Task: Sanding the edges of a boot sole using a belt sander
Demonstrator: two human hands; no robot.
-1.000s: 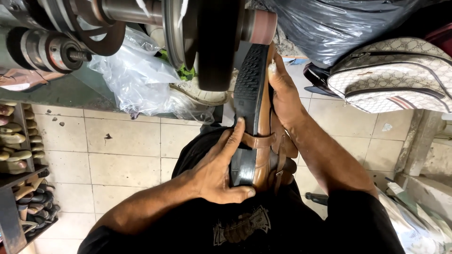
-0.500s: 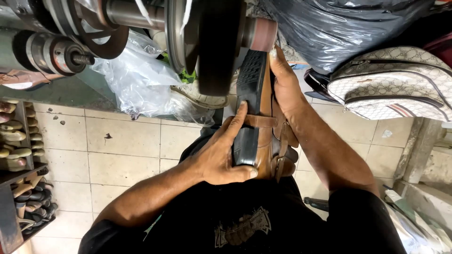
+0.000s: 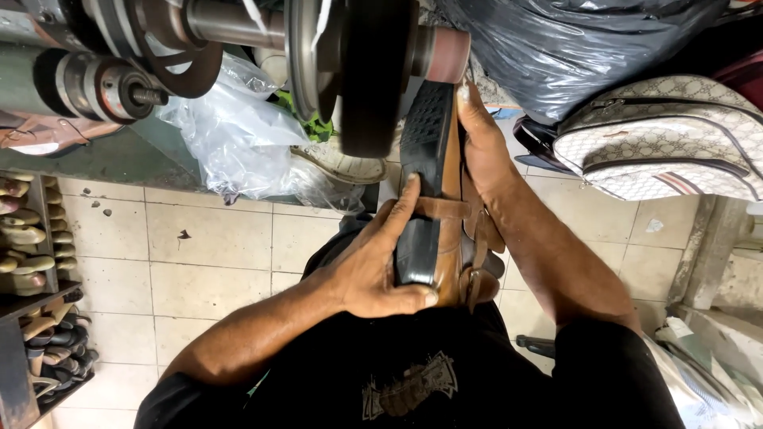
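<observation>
I hold a brown leather sandal with a black ribbed sole up to a shaft-driven finishing machine. My left hand grips the heel end, thumb under it and fingers along the sole. My right hand clasps the toe end from the right, fingertips near the top. The sandal's toe sits just under the small reddish sanding drum, beside a large dark wheel. Whether the sole touches the drum is hidden.
The machine's shaft and pulleys span the top left. Crumpled clear plastic bags lie below it, a black plastic bag and a patterned handbag to the right. A rack of shoes stands at left on the tiled floor.
The sandal has shifted slightly upward and closer to the drum. My left fingers have slid further along the sole. My right hand keeps its grip at the toe.
</observation>
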